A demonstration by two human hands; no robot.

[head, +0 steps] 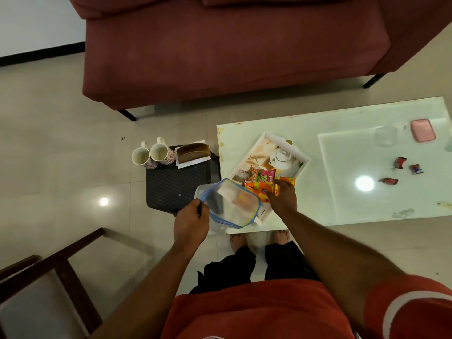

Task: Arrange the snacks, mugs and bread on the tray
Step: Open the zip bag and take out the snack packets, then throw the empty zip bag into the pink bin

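Tray (304, 159) — white, printed, snacks inside | left hand (190, 222) pinches clear bag (231, 204) | right hand (283, 195) grips orange packet (259, 187)

The floor (49, 148) is of large pale beige tiles, glossy, and a round spot of lamp light (104, 201) reflects on it at the left. At the far side stands a dark red sofa (232, 50) on thin black legs. Behind it, at the far left, a white wall (29, 20) meets the floor with a black skirting. A low white table (354, 199) with a shiny top stands at the right and shows a second bright reflection. Beside its left edge is a small dark stool (176, 187). A wooden chair (44, 289) is at the near left.
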